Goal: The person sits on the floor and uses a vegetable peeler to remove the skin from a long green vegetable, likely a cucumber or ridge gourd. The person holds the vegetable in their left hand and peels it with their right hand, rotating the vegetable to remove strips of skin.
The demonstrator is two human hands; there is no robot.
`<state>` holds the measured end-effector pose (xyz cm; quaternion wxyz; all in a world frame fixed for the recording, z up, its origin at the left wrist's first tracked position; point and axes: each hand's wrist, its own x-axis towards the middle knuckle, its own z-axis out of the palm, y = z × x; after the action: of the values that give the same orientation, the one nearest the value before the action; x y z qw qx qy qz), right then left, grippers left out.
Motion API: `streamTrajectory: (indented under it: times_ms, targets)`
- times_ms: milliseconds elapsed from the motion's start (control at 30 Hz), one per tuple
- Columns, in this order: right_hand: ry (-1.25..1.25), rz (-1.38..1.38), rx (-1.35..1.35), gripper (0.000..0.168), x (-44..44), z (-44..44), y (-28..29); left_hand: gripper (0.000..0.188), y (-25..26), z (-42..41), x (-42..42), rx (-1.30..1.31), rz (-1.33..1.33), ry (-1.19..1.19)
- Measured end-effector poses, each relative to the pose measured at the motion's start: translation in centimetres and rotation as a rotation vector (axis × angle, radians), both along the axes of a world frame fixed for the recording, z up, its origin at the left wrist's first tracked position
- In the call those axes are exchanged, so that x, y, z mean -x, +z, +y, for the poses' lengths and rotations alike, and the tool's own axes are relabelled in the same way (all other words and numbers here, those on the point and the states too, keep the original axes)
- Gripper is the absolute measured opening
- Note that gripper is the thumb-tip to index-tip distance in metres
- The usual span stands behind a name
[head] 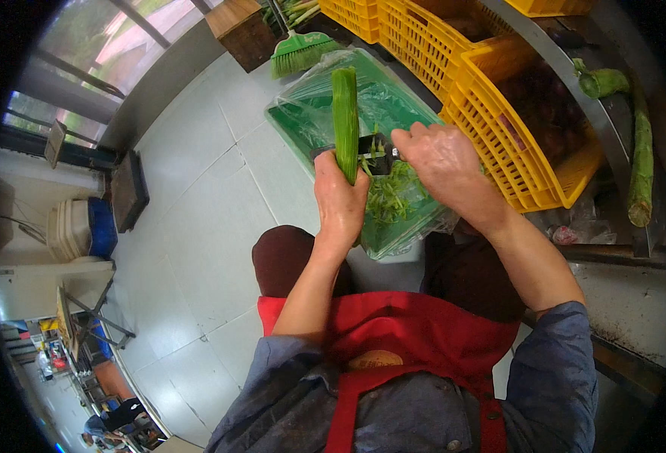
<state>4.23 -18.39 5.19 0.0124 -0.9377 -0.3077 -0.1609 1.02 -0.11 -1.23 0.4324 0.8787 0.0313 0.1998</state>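
Observation:
My left hand [339, 198] is closed around a thick green vegetable stalk [345, 122], which stands up out of the fist. My right hand [443, 161] grips the handle of a wide metal blade [377, 154], whose flat part lies beside the stalk; it looks like a cleaver or peeler, but the exact kind cannot be told. Below both hands is a green plastic crate [304, 107] lined with clear plastic film. Thin green peelings [392, 195] lie in it, and some cling to the blade.
Yellow plastic crates [502, 130] stand at the right, one holding dark purple produce. Past them, a peeled-looking stalk [641, 164] lies on a metal-edged shelf. A green broom [304, 54] and a wooden box [242, 31] are beyond the green crate. A person [98, 424] is far off at lower left.

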Motion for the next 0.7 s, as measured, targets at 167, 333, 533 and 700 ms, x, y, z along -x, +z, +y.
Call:
streamTrajectory:
  times_ms: [167,333,533,700]
  targets:
    - [-0.034,0.061,-0.068,0.006,-0.2,-0.9,0.4,0.032,-0.6,0.5,-0.1,-0.045,0.063,0.037]
    - [-0.342,0.258,-0.047,0.013,-1.6,-3.2,0.3,0.026,0.9,1.2,0.0,0.288,0.244,0.005]
    - [-0.376,0.740,-0.592,0.030,-3.5,-5.3,-2.1,0.025,1.7,1.7,-0.2,1.214,0.359,-0.241]
    - [-0.358,0.927,-0.719,0.037,-3.0,-2.8,0.0,0.037,2.2,1.7,0.1,1.293,0.374,-0.368]
